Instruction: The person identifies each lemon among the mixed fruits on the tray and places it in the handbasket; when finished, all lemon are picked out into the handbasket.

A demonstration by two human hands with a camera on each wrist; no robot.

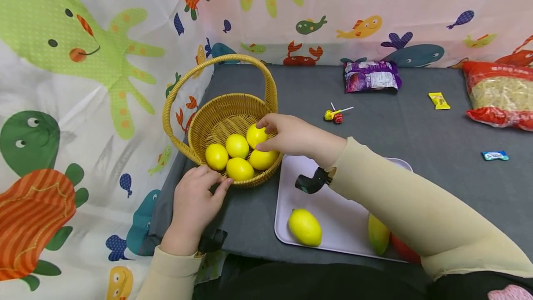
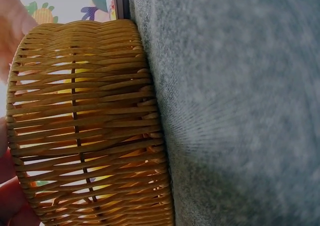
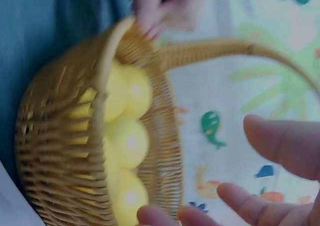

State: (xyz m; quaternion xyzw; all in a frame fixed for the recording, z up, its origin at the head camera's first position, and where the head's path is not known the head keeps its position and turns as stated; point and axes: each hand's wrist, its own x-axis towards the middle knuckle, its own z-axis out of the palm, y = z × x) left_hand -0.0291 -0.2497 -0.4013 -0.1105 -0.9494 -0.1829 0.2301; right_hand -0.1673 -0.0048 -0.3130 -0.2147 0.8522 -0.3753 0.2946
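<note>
A wicker basket with a tall handle stands at the table's left, with several yellow lemons inside. My left hand grips the basket's near-left rim beside the handle's base. The basket's woven side fills much of the left wrist view, and a few fingers show at its left edge. Over the right side of the basket, my right hand has its fingers spread just above the lemons. In the right wrist view, nothing lies between the right thumb and fingers; lemons rest behind the rim.
Right of the basket, a pale tray holds a lemon, a yellow-green fruit and a red item, partly under the right sleeve. Farther back lie lollipops, a purple packet, small wrapped sweets and a red bag.
</note>
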